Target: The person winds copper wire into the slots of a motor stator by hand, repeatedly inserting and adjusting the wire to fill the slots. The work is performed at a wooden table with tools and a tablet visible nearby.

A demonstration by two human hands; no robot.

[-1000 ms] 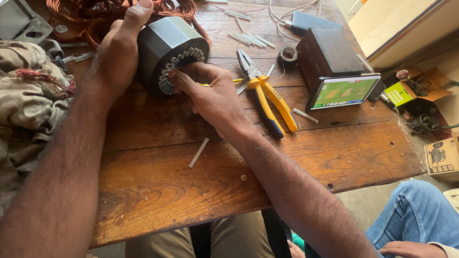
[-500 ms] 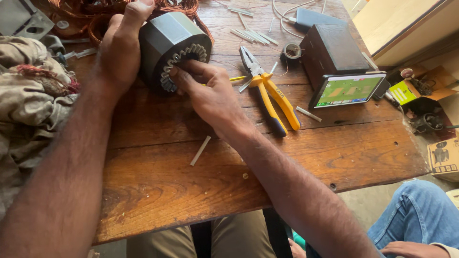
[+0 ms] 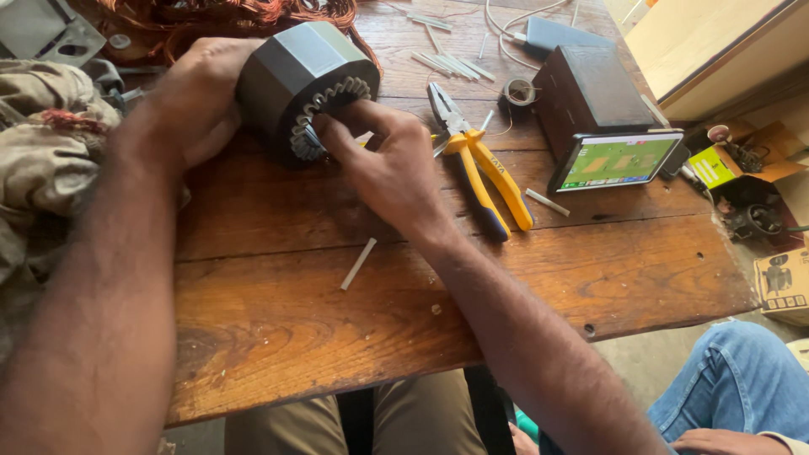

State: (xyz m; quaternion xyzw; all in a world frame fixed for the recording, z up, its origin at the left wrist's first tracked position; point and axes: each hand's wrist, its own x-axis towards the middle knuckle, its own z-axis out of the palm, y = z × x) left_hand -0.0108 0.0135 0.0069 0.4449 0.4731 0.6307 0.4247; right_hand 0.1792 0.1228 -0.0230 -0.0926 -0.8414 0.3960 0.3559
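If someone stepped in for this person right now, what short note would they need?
Left hand grips the dark motor stator, which lies on its side on the wooden table.
Right hand has its fingertips at the stator's toothed open end.
Yellow-handled pliers and a loose white strip lie on the table near the right hand; more strips lie behind.
Whether any slots are filled cannot be told.

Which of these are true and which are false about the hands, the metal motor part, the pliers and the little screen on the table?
1. The left hand holds the dark motor part. True.
2. The right hand grips the pliers. False: the pliers lie on the table, and its fingers are at the part's toothed opening.
3. The phone is lit. True.
4. The white strip lies inside the part. False: it lies on the table.
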